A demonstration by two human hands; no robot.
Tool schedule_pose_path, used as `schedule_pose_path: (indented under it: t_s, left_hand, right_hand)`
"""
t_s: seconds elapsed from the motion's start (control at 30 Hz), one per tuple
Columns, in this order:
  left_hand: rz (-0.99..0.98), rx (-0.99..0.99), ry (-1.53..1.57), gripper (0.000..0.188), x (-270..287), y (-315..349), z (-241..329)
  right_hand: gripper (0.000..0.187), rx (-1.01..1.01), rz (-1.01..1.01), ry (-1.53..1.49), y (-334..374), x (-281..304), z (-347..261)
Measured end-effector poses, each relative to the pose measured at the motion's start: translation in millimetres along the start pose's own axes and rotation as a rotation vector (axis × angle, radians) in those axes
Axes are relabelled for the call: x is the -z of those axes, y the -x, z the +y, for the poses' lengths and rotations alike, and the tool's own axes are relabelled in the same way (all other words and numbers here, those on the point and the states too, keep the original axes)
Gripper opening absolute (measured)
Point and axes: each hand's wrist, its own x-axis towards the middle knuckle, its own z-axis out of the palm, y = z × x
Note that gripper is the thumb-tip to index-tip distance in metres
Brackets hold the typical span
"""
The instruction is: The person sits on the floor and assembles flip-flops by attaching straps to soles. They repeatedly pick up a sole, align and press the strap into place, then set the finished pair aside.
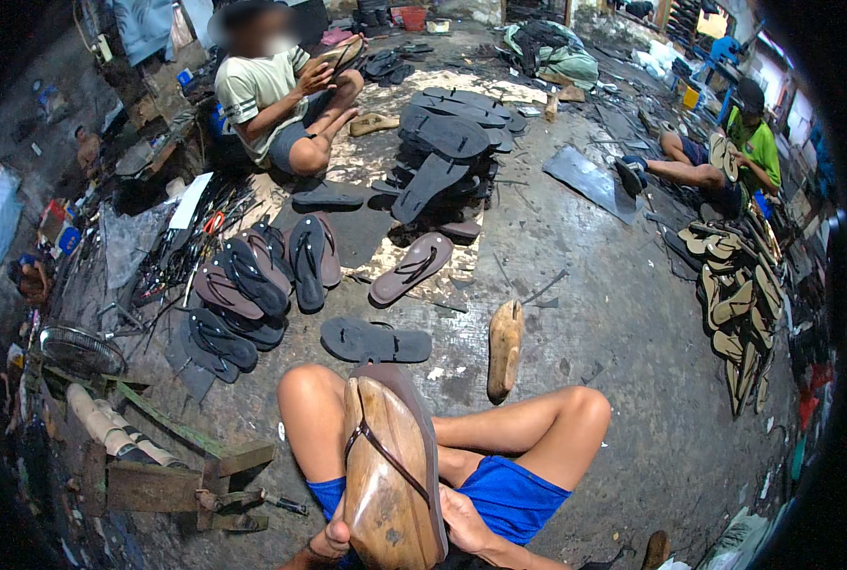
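Upright over my lap stands a wooden shoe last [385, 499], smooth and light brown. A flip-flop's dark brown strap [406, 454] runs in a V across it, and the brownish sole [427, 429] shows behind its right edge. My left hand [329, 540] grips the lower left side of the last, thumb toward me. Curled at the sole's lower right edge is my right hand [465, 522], its fingertips partly hidden. On the floor just beyond my legs lie a loose black sole [376, 341] and a second wooden last [505, 350].
Finished-looking flip-flops [243, 280] cluster at left, with one brown flip-flop [412, 269] ahead. Black soles [442, 133] are piled farther off. A wooden frame [158, 487] and fan [82, 350] stand left. Two people sit handling sandals; tan sandals [735, 294] heap at right.
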Motion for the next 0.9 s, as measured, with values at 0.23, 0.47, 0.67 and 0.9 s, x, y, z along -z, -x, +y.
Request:
schedule_pose_path:
  t_s: [0.23, 0.47, 0.67, 0.9]
  left_hand:
    - [0.016, 0.026, -0.016, 0.117, -7, -4, -7]
    - [-0.001, 0.034, -0.053, 0.12, -14, -5, -7]
    - [0.01, -0.062, -0.117, 0.122, -23, -14, 0]
    - [0.189, -0.622, -0.406, 0.125, -59, -67, 22]
  right_hand:
    - [0.047, -0.073, -0.18, 0.012, 20, 11, 3]
    - [0.049, -0.205, -0.533, -0.421, 5, 45, 28]
    - [0.051, -0.323, -0.142, -0.271, -12, 11, 14]
    - [0.09, 0.244, -0.298, -0.019, -10, 32, -53]
